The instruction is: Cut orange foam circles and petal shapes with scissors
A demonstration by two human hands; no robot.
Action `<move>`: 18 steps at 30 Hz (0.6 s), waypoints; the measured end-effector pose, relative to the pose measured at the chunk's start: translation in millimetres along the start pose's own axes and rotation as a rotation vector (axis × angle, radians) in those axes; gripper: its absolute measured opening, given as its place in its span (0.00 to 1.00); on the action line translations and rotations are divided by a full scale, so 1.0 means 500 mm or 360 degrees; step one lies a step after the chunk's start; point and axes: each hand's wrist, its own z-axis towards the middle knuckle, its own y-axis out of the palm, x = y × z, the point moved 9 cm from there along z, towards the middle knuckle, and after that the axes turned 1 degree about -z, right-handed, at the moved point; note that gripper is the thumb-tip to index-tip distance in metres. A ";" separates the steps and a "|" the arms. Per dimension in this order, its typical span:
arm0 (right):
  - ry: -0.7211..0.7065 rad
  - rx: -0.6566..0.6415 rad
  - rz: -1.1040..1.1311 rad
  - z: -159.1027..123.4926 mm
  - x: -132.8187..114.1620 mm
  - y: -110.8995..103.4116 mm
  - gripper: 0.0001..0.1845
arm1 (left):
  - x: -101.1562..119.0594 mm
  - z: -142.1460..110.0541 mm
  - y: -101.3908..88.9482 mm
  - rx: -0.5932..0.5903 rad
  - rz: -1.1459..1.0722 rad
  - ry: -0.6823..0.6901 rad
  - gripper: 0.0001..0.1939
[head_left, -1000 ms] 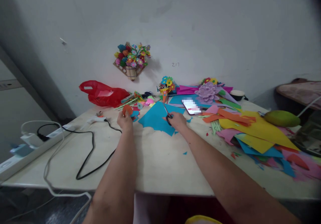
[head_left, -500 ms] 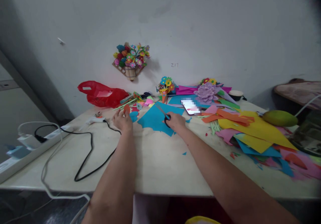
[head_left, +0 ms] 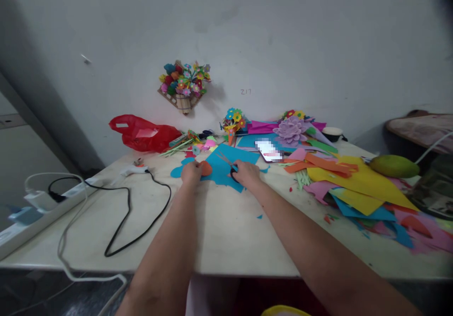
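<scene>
My left hand (head_left: 191,173) pinches a small rounded orange cut-out (head_left: 206,168) over the left part of a blue craft sheet (head_left: 231,154). The sheet, which looks like foam or felt, has a scalloped, cut near edge. In my right hand (head_left: 248,174) is a pair of scissors (head_left: 226,160) with black handles, fingers wrapped around them. Their slightly parted blades point up and left above the sheet. Small blue cut-outs (head_left: 176,172) lie beside my left hand, which partly covers them. A blue scrap (head_left: 259,217) lies nearer the table's front edge.
A white glue gun (head_left: 130,172) with a looping black cord lies left, near a power strip (head_left: 74,191). A red plastic bag (head_left: 141,134), paper flowers (head_left: 234,120) and a phone (head_left: 269,151) stand or lie behind. Coloured sheets (head_left: 371,186) and a mango (head_left: 394,166) are at right.
My left hand has moved right with the orange cut-out, from beside the blue sheet to over its left part. The blue cut-outs at left show more. My right hand stays nearly in place.
</scene>
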 end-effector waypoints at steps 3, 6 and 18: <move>0.0012 -0.0027 -0.0033 -0.002 -0.001 0.001 0.27 | 0.005 -0.004 -0.002 0.0031 0.0164 0.0032 0.18; 0.0001 -0.0037 -0.0061 -0.004 -0.002 0.002 0.27 | 0.018 -0.009 0.008 -0.0034 0.0418 0.0119 0.13; -0.0036 0.0006 -0.0062 0.004 0.001 0.016 0.26 | 0.022 -0.016 0.001 -0.0107 0.0583 -0.0044 0.13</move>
